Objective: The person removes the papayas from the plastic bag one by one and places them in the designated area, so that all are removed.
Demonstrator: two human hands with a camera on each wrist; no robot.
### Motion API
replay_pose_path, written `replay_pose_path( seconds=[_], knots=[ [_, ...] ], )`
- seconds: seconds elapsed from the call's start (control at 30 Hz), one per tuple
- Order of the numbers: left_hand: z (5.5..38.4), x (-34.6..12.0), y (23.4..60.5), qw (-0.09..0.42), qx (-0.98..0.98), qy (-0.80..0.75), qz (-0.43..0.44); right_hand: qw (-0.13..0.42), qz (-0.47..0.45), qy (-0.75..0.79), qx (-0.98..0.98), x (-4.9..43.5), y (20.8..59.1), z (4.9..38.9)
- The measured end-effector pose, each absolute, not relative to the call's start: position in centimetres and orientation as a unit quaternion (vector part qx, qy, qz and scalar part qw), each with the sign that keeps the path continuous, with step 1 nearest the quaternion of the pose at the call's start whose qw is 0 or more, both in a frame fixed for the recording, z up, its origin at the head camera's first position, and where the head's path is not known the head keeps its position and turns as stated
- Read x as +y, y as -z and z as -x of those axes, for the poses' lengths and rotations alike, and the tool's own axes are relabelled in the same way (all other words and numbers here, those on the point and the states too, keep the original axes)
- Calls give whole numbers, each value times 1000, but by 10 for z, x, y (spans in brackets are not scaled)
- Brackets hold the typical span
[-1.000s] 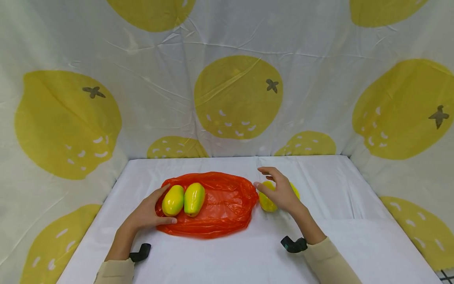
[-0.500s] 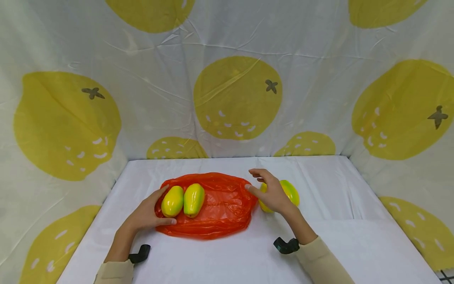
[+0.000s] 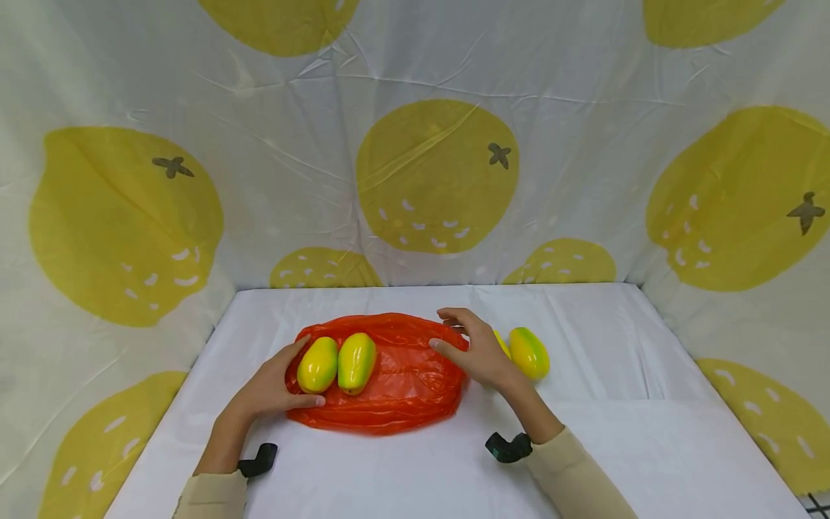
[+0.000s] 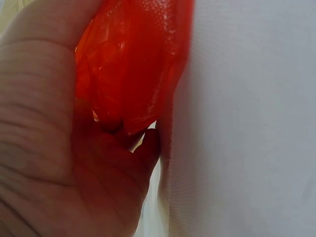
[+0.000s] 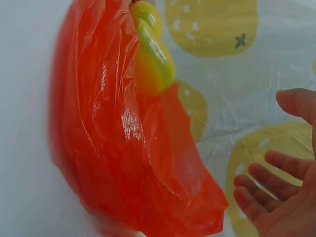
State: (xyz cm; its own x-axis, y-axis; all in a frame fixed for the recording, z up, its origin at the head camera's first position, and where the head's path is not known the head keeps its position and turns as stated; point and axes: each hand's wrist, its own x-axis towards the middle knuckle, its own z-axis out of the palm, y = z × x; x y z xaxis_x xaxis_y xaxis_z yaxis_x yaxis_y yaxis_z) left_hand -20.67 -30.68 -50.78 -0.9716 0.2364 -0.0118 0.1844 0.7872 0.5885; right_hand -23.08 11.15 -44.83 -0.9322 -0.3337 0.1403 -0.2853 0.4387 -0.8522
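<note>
A red plastic bag lies spread with its mouth up on the white cloth. Two glossy yellow-green mangoes rest side by side in its left part. My left hand grips the bag's left end, fingers at the back and thumb along the front; close up in the left wrist view, red film fills the space by the palm. Over the bag's right edge, my right hand holds nothing, its fingers and thumb spread. In the right wrist view this hand is apart from the bag.
Right of the bag lies another mango, and one more beside it is mostly hidden behind my right hand. A white cloth covers the table. Hanging fabric with lemon prints walls the back and sides.
My right hand has moved left from above the loose mangoes to the bag's right edge, uncovering one mango. The left hand, the bag and the mangoes in it have stayed put.
</note>
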Motion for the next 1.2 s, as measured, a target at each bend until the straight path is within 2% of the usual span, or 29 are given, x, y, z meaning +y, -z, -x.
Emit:
replay_pose_path(
  seconds=[0.2, 1.2],
  knots=[
    [207, -307, 504, 52, 939, -324, -100, 52, 187, 525, 828, 100, 449, 230],
    [206, -304, 506, 62, 925, -355, -124, 111, 209, 486, 841, 51, 462, 224]
  ],
)
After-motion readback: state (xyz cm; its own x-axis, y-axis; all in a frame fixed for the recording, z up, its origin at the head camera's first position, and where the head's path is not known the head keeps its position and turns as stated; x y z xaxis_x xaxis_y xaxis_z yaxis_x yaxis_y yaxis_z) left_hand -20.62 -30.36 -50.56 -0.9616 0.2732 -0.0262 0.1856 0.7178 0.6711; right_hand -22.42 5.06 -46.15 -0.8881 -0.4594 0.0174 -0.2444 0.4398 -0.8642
